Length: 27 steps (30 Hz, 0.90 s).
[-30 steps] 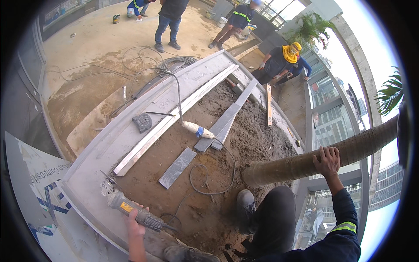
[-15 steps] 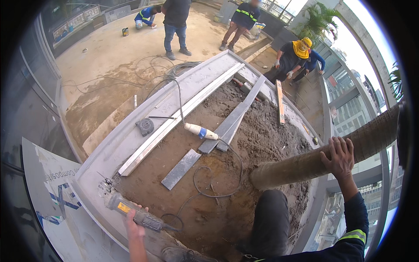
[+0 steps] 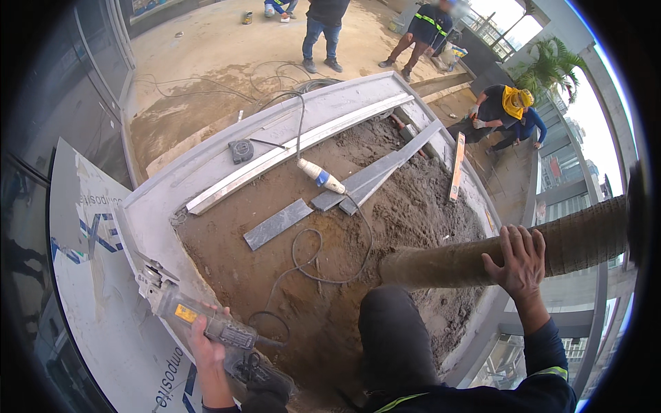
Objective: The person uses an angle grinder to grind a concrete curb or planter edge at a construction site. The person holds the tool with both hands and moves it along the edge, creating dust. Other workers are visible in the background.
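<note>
My left hand (image 3: 206,344) is closed round the body of a grey angle grinder (image 3: 206,320) with a yellow label. The grinder's head points left over the planter's near left rim, and its cord trails right onto the soil. My right hand (image 3: 516,260) grips the top of a thick brown tree trunk (image 3: 441,266), fingers bent over it and thumb apart. That trunk leans from the soil toward the right. A white and blue cord connector (image 3: 321,176) lies by the grey stone strips (image 3: 375,172). Closer in, a short grey stone piece (image 3: 277,224) rests on the soil.
A tape measure (image 3: 241,151) and a long pale metal bar (image 3: 303,157) lie along the planter's left ledge (image 3: 162,196). An orange level (image 3: 456,167) leans at the far right edge. Several people stand or crouch beyond. A printed panel (image 3: 89,275) stands at left.
The grinder and my left hand have shifted left, past the rim. My view has turned, so the scene sits higher. My right hand stays on the trunk.
</note>
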Tool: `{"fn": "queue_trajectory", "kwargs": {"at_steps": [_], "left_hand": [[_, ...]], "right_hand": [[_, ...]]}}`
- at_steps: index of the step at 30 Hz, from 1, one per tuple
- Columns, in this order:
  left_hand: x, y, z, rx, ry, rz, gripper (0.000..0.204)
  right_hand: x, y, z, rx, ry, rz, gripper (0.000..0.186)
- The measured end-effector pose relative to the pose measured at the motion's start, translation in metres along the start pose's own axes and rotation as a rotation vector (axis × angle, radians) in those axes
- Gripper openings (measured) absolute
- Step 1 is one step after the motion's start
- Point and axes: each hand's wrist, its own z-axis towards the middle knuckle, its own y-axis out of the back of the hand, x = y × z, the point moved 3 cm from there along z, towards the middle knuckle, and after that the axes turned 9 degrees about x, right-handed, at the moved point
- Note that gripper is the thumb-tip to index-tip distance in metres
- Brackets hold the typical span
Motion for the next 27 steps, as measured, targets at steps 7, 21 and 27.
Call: {"fn": "queue_trajectory", "kwargs": {"at_steps": [7, 21, 27], "left_hand": [[0.001, 0.003, -0.039, 0.009, -0.083, 0.004, 0.043], [0.027, -0.043, -0.054, -0.012, -0.199, 0.063, 0.047], [0.023, -0.048, -0.057, -0.052, -0.162, 0.163, 0.045]], "right_hand": [[-0.002, -0.004, -0.006, -0.100, -0.027, 0.000, 0.060], [-0.012, -0.001, -0.013, -0.213, 0.018, 0.117, 0.057], [-0.011, -0.014, -0.019, -0.240, 0.106, 0.172, 0.061]]}}
